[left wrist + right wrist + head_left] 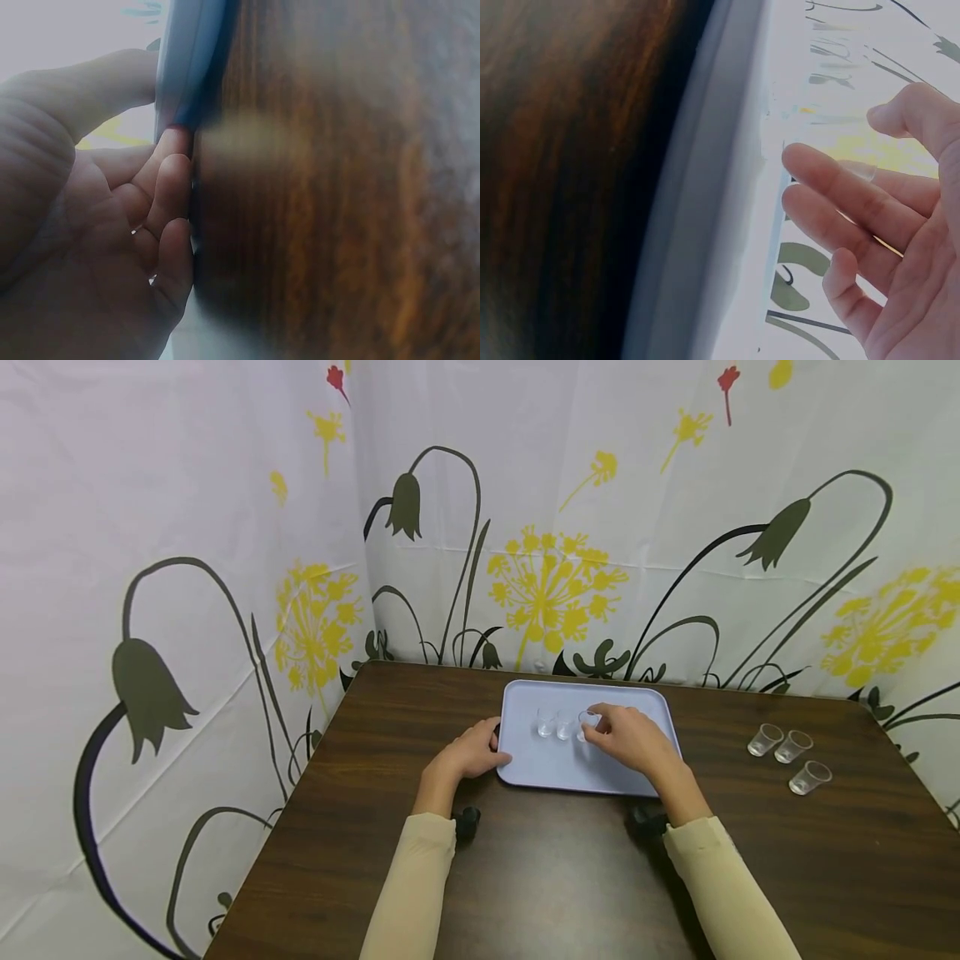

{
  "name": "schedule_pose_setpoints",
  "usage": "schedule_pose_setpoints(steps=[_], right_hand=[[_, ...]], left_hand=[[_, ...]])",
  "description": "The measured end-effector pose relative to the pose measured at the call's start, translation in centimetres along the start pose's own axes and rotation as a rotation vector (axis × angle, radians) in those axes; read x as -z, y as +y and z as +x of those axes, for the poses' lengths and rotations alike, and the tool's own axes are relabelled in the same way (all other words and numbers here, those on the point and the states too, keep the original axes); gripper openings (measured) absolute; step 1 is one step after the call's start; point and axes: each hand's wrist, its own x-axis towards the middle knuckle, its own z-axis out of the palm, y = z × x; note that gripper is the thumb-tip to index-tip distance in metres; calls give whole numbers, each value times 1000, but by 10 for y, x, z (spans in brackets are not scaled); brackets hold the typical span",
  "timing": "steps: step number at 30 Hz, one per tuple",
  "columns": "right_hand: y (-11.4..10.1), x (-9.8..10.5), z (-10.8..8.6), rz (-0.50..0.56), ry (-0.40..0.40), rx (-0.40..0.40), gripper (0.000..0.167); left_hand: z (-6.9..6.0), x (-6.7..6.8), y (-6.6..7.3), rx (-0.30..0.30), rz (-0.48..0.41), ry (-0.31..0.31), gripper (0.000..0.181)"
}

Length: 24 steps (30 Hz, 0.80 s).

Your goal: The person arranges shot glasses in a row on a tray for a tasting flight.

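Note:
A pale blue-grey rectangular tray (551,770) lies on the table. At its left edge my left hand (469,752) grips the rim; in the left wrist view the thumb is on one side and the curled fingers on the other. Two small clear cups (545,725) stand side by side on the tray. Just right of them, my right hand (632,739) pinches a third clear cup (581,737) between thumb and index finger, low over the tray surface. The fingers partly cover this cup. In the right wrist view the other fingers (840,202) are loosely bent beside the tray rim.
Three more clear cups (791,747) stand in a loose group on the right of the dark wooden table (555,877). A white flowered cloth (645,427) hangs behind the table and along its left side.

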Motion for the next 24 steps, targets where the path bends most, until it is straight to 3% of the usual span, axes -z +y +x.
schedule_pose_setpoints(steps=[24], right_hand=[[0, -2, -3, -3, -3, 12, 52]], left_hand=[[-1, 1, 1, 17, -9, -13, 61]])
